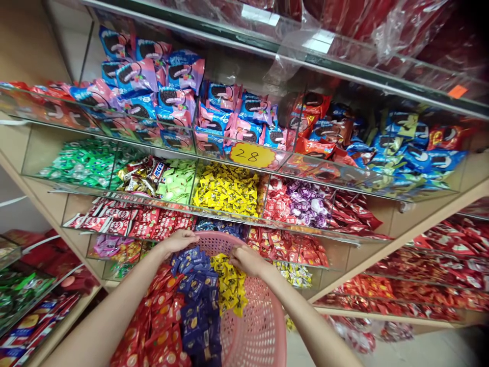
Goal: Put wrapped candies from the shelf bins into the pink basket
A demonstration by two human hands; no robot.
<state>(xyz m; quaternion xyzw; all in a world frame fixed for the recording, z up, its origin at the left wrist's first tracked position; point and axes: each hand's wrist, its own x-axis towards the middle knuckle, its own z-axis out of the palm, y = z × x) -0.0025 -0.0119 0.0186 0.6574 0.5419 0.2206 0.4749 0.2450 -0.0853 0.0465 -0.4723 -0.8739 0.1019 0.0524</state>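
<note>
A pink plastic basket (260, 331) sits low in front of me, filled with rows of red, blue and yellow wrapped candies. My left hand (176, 240) curls over the basket's far rim beside the blue candies (196, 295). My right hand (247, 261) rests fingers-down on the yellow candies (229, 285), fingers bent into the pile. The red candies (156, 326) lie along the basket's left side.
Glass-fronted shelves (214, 209) rise ahead, holding bins of yellow (227, 192), green (87, 163), red and purple sweets, with blue and pink cookie packs (175, 97) above. A yellow tag reading 28 (252, 154) hangs on a bin. More red packets fill shelves at both sides.
</note>
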